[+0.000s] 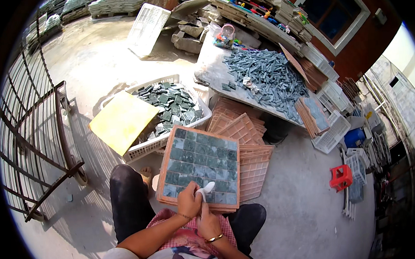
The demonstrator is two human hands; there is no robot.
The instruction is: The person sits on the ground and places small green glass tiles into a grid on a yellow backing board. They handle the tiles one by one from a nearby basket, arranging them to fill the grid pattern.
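My left hand [189,201] and my right hand [208,224] meet over the near edge of a tile panel. Between them is a small piece of white cloth [207,189], its end sticking up to the right. My left fingers pinch it; my right fingers are closed at its lower end, partly hidden, and it may be wrapped round a finger. The panel is an orange-brown grid tray [239,174] filled with rows of square dark green stone tiles [204,153]. It lies on a stack of similar trays in front of my knees.
Beyond the panel stands a white plastic crate [205,111] of loose green tiles, a yellow board [124,119] across its left side. Grid trays [254,169] are piled at right. A table [209,66] holds heaped grey stone strips [270,79]. A metal rack [61,123] stands left, a red stool [341,178] right.
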